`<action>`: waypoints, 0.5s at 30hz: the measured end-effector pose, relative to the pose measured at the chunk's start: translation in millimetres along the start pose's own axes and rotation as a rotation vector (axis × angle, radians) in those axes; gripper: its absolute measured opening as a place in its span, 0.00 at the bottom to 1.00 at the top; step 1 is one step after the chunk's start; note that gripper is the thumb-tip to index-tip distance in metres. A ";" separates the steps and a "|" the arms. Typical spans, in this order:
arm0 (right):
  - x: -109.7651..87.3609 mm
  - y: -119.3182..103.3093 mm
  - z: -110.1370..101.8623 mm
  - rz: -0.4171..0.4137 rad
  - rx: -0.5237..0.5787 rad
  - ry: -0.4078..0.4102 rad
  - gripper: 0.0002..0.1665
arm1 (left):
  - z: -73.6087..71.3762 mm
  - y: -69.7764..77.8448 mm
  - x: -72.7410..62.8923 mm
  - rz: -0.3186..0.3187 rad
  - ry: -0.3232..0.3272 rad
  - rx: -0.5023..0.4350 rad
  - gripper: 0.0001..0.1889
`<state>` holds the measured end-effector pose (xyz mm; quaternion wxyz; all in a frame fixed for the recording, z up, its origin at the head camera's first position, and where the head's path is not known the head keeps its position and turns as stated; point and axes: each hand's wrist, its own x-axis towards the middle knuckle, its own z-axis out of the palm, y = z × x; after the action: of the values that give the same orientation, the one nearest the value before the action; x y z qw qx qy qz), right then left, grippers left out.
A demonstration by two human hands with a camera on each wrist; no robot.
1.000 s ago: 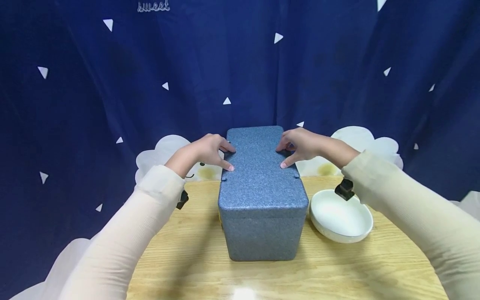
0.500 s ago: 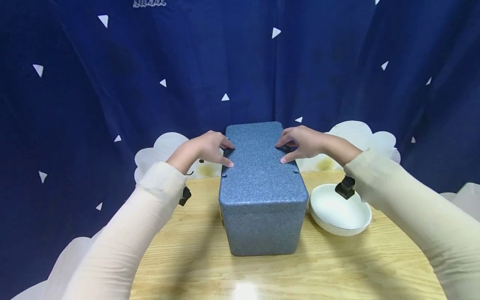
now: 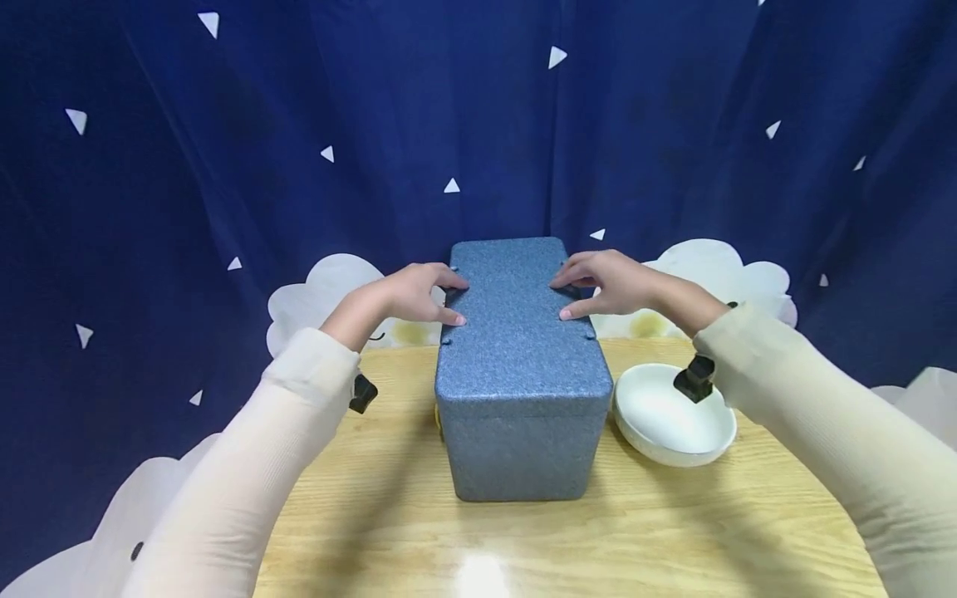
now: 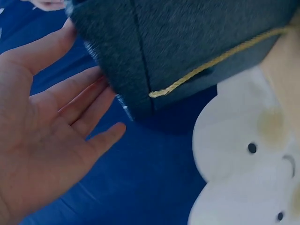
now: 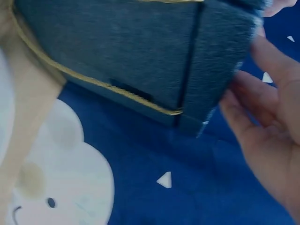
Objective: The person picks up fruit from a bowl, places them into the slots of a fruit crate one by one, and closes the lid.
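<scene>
A grey-blue foam box [image 3: 523,453] stands on the table with its lid [image 3: 516,357] on top. My left hand [image 3: 419,295] rests its thumb and fingertips on the lid's left side. Opposite it, my right hand [image 3: 616,282] touches the lid's right side in the same way. Both hands have loosely bent fingers, with the palms off the box. A yellow cord [image 4: 211,63] runs along the box's side in the left wrist view, below the lid seam. Another yellow cord [image 5: 117,91] hangs along the side seen in the right wrist view.
A white bowl [image 3: 669,415] stands on the wooden table [image 3: 523,540] close to the box's right side. Behind the box hangs a dark blue curtain [image 3: 419,100] with white triangles and cloud shapes [image 3: 321,286] along its lower part.
The head view has shifted slightly, so the box and bowl sit a little higher in the picture. Both hands stay at the same places on the lid.
</scene>
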<state>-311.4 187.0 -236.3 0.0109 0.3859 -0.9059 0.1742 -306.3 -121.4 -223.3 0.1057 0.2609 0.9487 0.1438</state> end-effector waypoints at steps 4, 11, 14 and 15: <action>-8.9 8.2 11.6 0.026 0.050 0.089 0.25 | 10.7 -9.3 -6.4 0.057 0.064 -0.102 0.32; -28.5 10.3 20.7 0.106 0.122 0.204 0.27 | 22.3 -15.0 -15.5 0.099 0.181 -0.196 0.27; -38.7 7.0 18.8 0.143 0.151 0.238 0.27 | 22.7 -14.9 -22.5 0.100 0.258 -0.186 0.26; -42.1 5.1 17.9 0.158 0.160 0.255 0.27 | 22.6 -14.9 -25.7 0.096 0.290 -0.184 0.25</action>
<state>-283.4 213.8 -261.2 0.0811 0.2880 -0.9078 0.2937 -285.3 -142.2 -246.2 -0.0160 0.2718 0.9233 0.2709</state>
